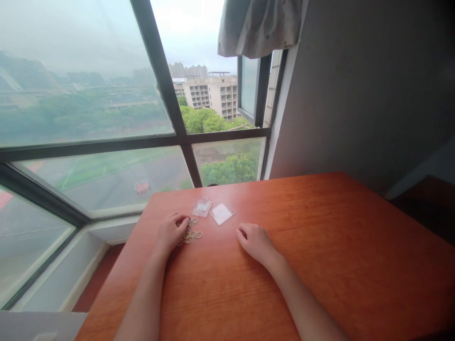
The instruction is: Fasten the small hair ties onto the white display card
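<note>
A reddish-brown wooden table (320, 237) stood by tall windows. At lower centre, overlapping pale rings (192, 235), too bunched to count, spread rightward from the nearer left hand (172, 232), its fingers bent over them, any pinch unclear. The right hand (256, 241) rested loosely closed. Beyond lay one clear plastic box (202, 207), one white square (221, 214) and one separate ring (233, 212).

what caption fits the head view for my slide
Left hand at the pale rings, right hand on the reddish table by a window
</note>
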A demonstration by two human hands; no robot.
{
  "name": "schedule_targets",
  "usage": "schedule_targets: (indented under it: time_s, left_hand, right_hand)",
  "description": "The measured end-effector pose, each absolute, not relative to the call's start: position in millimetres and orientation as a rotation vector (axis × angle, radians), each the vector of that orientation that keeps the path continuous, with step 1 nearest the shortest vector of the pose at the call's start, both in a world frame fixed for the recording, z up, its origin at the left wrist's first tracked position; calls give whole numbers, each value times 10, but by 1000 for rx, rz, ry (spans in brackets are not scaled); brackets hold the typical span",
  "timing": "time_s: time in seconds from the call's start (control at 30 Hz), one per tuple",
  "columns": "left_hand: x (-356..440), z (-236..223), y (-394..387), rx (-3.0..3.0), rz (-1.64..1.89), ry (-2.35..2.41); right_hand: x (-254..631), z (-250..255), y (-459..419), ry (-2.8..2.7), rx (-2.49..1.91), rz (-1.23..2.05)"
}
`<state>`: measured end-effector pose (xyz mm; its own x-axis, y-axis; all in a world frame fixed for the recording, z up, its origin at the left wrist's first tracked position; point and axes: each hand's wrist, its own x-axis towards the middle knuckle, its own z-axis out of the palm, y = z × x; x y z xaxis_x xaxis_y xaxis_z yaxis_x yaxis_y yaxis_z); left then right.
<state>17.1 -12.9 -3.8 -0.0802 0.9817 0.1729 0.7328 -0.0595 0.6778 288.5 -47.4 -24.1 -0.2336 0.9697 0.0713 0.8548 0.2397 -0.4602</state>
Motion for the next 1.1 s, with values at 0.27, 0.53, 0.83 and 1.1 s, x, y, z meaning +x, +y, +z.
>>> schedule_targets:
  time_s: [0.27,0.53,0.83,1.1]
  left_hand:
    - [459,-93,-122,1889,694,1443]
    - [923,-50,-251,2114,651,1130]
    - [468,-153,-53,2288,950,1870]
    - [407,-283,-34,2409,788,1852]
  right_hand:
    - [2885,-226,-475,-2166,-1679,488]
    - [2890,-227,-473,-2166,-1668,488]
    - [2891,-233,-482,-2130,-1664,496]
    - [2911,-279,-453,-2032,-1581,540]
